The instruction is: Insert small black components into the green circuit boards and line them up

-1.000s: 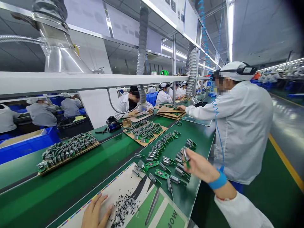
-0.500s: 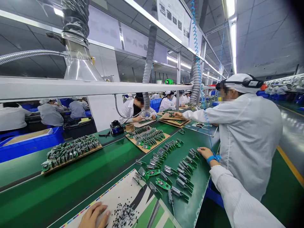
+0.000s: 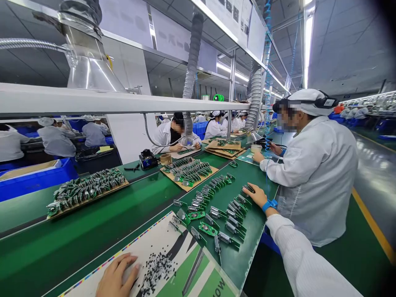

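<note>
My right hand (image 3: pixel 257 195), with a blue wrist strap (image 3: pixel 270 205), is at the far end of a curved row of green circuit boards (image 3: pixel 236 209) with grey metal parts. Its fingers close around the endmost board, which they partly hide. My left hand (image 3: pixel 116 273) lies with fingers apart on a printed sheet (image 3: pixel 182 284), holding nothing visible. Beside its fingertips is a scattered pile of small black and clear pieces (image 3: pixel 157 270). Two boards (image 3: pixel 208 229) lie flat between the rows, and a second row (image 3: pixel 202 197) curves away to the left.
Cardboard trays packed with boards stand at the left (image 3: pixel 88 192) and centre (image 3: pixel 189 171). Stacked cardboard sheets (image 3: pixel 225 149) lie farther back. A co-worker (image 3: pixel 312 173) sits close at the right. A white rail (image 3: pixel 123 103) and a duct hose (image 3: pixel 192 53) cross above the bench.
The view has shifted slightly. My right hand has come further over the row's end board. The co-worker's arm has drawn back from the cardboard stack. My left hand stays on the sheet.
</note>
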`<state>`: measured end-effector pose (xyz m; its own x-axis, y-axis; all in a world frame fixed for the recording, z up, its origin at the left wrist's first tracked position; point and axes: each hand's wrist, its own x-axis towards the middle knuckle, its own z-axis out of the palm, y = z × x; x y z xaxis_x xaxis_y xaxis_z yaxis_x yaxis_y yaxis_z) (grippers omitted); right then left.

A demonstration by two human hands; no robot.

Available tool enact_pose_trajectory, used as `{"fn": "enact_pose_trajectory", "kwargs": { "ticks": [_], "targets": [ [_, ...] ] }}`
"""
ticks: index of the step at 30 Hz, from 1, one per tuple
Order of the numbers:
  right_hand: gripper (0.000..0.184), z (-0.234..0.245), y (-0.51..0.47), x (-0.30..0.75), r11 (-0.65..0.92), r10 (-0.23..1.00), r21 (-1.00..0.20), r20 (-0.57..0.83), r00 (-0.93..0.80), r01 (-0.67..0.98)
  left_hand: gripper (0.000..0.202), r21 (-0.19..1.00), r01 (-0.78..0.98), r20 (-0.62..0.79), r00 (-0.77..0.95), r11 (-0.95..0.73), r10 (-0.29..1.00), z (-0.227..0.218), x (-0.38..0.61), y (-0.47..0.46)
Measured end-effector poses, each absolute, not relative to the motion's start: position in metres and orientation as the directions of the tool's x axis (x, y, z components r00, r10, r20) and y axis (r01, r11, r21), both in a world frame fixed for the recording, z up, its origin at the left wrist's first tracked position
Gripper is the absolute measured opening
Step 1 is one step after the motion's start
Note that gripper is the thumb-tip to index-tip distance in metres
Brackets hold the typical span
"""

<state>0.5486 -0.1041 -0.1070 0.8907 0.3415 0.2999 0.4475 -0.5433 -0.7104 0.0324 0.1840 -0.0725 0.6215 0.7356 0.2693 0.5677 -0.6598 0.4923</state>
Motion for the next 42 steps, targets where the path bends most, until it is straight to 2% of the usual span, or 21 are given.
{"fn": "enact_pose_trajectory", "kwargs": {
  "ticks": [9, 21, 32, 42],
  "targets": [
    [0.03, -0.106, -0.104, 0.543, -0.553, 0.46, -0.608, 0.347, 0.817, 0.57, 0.042, 0.471, 0.579, 0.261, 0.63, -0.666, 0.731, -0.07, 0.033, 0.181],
    [0.029, -0.114, -0.103, 0.545, -0.601, 0.515, -0.518, 0.332, 0.79, 0.609, 0.044, 0.44, 0.58, 0.276, 0.639, -0.686, 0.718, -0.077, 0.032, 0.186],
    [0.033, -0.115, -0.113, 0.533, -0.535, 0.614, -0.46, 0.364, 0.7, 0.709, 0.044, 0.449, 0.579, 0.263, 0.642, -0.68, 0.72, -0.078, 0.031, 0.187],
    [0.035, -0.116, -0.129, 0.535, -0.43, 0.774, -0.415, 0.288, 0.564, 0.802, 0.043, 0.475, 0.585, 0.234, 0.635, -0.657, 0.736, -0.082, 0.031, 0.19]
  ]
}}
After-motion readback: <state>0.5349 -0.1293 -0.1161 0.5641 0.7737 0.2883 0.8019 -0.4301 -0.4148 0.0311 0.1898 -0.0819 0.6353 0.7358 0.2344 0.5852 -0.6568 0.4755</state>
